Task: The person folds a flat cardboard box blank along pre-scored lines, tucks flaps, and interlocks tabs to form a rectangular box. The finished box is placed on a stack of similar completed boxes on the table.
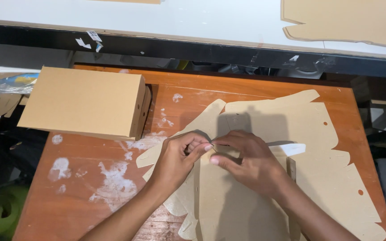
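here, my left hand (pixel 179 154) and right hand (pixel 246 160) meet fingertip to fingertip, both pinching a fold of the flat blank (pixel 318 147) on the table (pixel 86 187); the blank runs away to my right, a made box (pixel 81 102) at far left.

Matt brown cardboard blank (pixel 264 134) — worn, paint-blotched glossy wooden table (pixel 81 178)

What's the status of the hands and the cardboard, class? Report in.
Left hand and right hand both pinching a fold on the flat cardboard cutout. Folded cardboard box sits clear, left, on the wooden table.
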